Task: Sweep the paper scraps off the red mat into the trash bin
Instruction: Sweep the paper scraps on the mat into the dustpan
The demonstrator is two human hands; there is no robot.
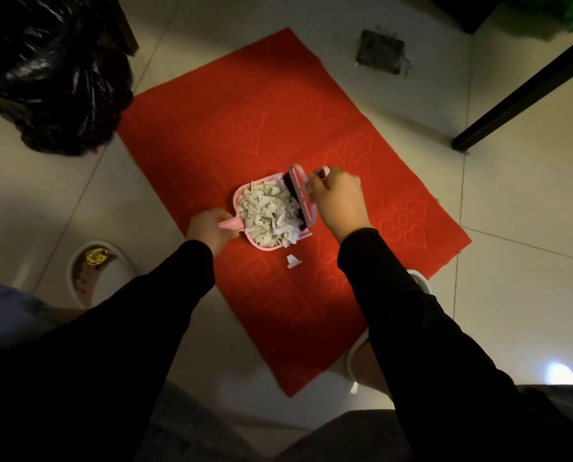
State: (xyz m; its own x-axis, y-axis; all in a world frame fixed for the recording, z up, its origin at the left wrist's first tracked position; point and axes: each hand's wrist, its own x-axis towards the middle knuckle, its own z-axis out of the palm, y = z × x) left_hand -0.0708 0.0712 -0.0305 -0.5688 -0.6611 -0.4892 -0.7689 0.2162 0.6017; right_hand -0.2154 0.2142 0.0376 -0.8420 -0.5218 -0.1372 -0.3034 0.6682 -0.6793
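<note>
A red mat (245, 135) lies on the tiled floor. On its middle sits a pink dustpan (241, 198) heaped with white paper scraps (268, 215). My left hand (208, 228) grips the dustpan's handle. My right hand (340, 198) grips the pink brush (303, 195), whose dark bristles stand at the pan's open edge against the pile. One loose scrap (292, 261) lies on the mat just in front of the pan. The trash bin with a black bag (55, 81) stands at the mat's far left corner.
A dark table leg or bar (525, 95) crosses the floor at the right. A dark patch (380, 51) marks the floor beyond the mat. My slippered feet (95, 271) flank the mat's near end, the right one (421, 281) touching its edge.
</note>
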